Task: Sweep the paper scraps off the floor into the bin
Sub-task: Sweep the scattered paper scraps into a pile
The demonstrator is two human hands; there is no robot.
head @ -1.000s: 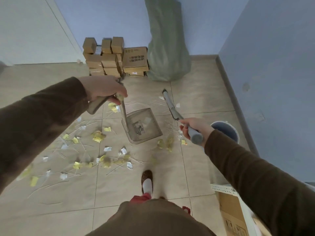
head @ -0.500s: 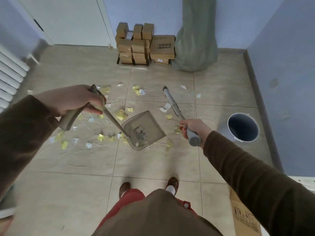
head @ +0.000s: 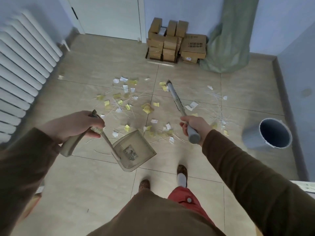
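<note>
Several yellow and white paper scraps (head: pixel 148 108) lie scattered over the tiled floor ahead of my feet. My left hand (head: pixel 75 124) grips the handle of a translucent grey dustpan (head: pixel 134 151), whose pan hangs low just in front of my left shoe. My right hand (head: pixel 193 124) is closed around the grey handle of a broom (head: pixel 176 97); its shaft points away from me and its thin, pale bristles (head: pixel 214 97) spread over the floor to the right. A grey round bin (head: pixel 269 135) stands at the right near the wall, its inside dark.
A stack of cardboard boxes (head: pixel 172 43) and a green sack (head: pixel 228 48) stand against the far wall. A white radiator (head: pixel 22 65) lines the left wall, beside a white door (head: pixel 109 16). A carton's white edge (head: pixel 305 186) shows at the lower right.
The view has shifted back and left, so the radiator and door show. The dustpan now hangs nearer my feet, behind the scraps. Both hands keep their grips.
</note>
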